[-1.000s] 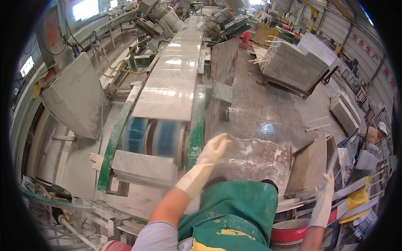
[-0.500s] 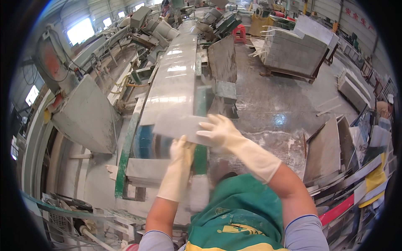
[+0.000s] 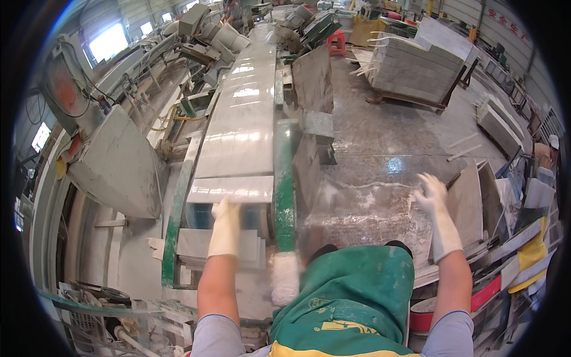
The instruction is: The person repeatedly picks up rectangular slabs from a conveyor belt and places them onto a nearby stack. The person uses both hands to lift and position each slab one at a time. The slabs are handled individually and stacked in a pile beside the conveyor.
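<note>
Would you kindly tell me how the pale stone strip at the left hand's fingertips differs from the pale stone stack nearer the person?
The stone strip shows as a single piece, while the stone stack has several layers.
The stone strip looks glossy, with bright reflections; the stone stack looks duller.
The left hand is at the stone strip's near edge, whereas its forearm passes above the stone stack.
Both are pale and lie crosswise.

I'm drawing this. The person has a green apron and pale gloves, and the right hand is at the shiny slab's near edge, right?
No: the head view shows the left hand at the near edge of the shiny slab, not the right hand. Green apron and pale gloves: yes.
</note>
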A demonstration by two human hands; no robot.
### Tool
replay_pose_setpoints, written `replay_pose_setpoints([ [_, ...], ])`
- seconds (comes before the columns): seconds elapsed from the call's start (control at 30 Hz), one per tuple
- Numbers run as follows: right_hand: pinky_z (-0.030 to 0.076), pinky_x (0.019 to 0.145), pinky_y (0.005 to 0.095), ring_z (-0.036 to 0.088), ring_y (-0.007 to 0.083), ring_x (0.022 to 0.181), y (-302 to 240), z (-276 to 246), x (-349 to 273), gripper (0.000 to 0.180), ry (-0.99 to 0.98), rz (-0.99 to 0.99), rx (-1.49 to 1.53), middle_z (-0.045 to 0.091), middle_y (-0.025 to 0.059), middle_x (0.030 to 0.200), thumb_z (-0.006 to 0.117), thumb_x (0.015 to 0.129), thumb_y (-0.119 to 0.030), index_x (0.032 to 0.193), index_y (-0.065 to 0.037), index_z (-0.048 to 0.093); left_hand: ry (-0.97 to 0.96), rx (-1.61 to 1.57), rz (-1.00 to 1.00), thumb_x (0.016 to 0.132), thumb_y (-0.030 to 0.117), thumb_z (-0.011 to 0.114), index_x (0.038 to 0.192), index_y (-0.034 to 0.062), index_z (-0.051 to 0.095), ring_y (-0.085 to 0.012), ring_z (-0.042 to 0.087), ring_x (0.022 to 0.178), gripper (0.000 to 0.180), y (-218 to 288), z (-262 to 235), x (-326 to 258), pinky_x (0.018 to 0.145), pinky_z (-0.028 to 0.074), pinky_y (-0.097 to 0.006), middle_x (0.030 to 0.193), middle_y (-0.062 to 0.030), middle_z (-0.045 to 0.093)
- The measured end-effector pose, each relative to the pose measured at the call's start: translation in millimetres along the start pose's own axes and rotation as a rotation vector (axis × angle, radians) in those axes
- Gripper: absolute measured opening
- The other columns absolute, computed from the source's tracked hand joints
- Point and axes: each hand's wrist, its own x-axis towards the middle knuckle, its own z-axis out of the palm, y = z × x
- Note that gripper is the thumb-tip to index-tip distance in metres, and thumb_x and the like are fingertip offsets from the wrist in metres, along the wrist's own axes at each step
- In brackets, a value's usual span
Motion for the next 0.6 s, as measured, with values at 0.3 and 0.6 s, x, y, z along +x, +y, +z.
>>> replay_pose_setpoints([
  [0.3,0.040,0.110,0.0350,0.056,0.0260,0.128,163.6,-18.1,-162.6,0.050,0.126,0.702,0.312,0.062,0.0153,0.137,0.066,0.090,-0.019,0.136,-0.001,0.058,-0.019,0.095,-0.053,0.100,-0.007,0.038,0.148,0.0023,0.026,-0.0446,0.056,0.123,0.050,2.6,14.7,4.5,0.103,0.047,-0.065,0.141,-0.0244,0.044],
  [0.6,0.039,0.110,0.0360,0.055,0.0274,0.129,154.3,-31.9,-216.0,0.049,0.125,0.794,0.318,0.061,0.0176,0.137,0.064,0.092,-0.020,0.136,0.000,0.058,0.055,0.300,-0.067,0.093,0.015,0.066,0.126,-0.0059,0.055,-0.0376,0.067,0.100,0.041,-6.2,3.9,47.5,0.076,0.061,-0.048,0.114,-0.0240,0.064],
])
